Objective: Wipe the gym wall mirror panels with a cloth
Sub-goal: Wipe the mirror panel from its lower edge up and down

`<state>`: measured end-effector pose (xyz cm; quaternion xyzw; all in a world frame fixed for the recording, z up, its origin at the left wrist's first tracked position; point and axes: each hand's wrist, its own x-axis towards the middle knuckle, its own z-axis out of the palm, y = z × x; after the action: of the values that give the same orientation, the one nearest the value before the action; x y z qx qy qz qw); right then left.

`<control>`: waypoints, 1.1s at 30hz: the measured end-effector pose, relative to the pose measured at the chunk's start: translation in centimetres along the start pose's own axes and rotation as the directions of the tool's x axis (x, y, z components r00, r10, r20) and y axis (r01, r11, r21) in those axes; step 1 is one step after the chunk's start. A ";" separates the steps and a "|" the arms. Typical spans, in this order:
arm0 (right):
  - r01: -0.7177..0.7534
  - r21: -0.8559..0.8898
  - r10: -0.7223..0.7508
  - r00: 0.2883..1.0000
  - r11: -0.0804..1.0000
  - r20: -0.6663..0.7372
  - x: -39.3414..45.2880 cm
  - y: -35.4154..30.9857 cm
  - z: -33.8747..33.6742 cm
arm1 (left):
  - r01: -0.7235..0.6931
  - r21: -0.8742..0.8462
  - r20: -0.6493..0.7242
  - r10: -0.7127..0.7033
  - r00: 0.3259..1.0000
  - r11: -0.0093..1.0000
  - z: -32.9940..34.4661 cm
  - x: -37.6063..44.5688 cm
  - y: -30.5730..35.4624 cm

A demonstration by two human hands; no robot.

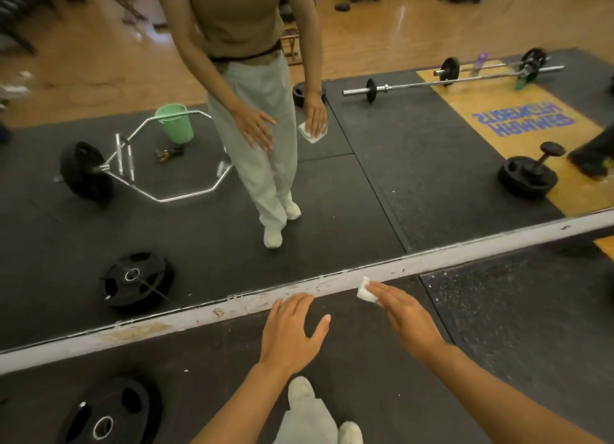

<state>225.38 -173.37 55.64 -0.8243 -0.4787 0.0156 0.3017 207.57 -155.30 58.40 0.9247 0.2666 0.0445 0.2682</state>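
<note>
The wall mirror (365, 184) fills the upper part of the head view and ends at a scuffed white base strip (206, 314). My right hand (408, 314) reaches low toward that strip with straight fingers and a small white cloth (364, 291) under its fingertips. My left hand (292, 330) hovers open beside it, fingers spread, holding nothing. The mirror shows a person's reflection with the same cloth.
A black weight plate (106, 413) lies on the rubber floor at my lower left. My white shoes (319, 410) stand close to the mirror base. Reflected in the glass are a hex bar, a green bucket, barbells and a loaded plate stack.
</note>
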 end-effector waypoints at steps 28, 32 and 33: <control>0.533 -0.784 -0.940 0.072 0.318 -0.333 46.0 -23.7 -36.5 | -0.243 0.662 -0.717 0.694 0.070 0.709 -48.9 21.6 17.9; 0.467 -0.833 -0.940 -0.012 0.296 -0.341 49.6 -27.6 -40.5 | -0.168 0.668 -0.734 0.679 0.011 0.725 -55.0 22.2 19.9; 0.447 -0.844 -0.940 -0.024 0.296 -0.342 50.3 -28.6 -41.6 | -0.148 0.662 -0.744 0.669 -0.006 0.735 -56.5 22.3 20.3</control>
<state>243.34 -142.96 117.54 -0.3649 -0.6114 -0.6672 0.2189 223.39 -131.62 115.77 0.7308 0.0814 0.6502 -0.1910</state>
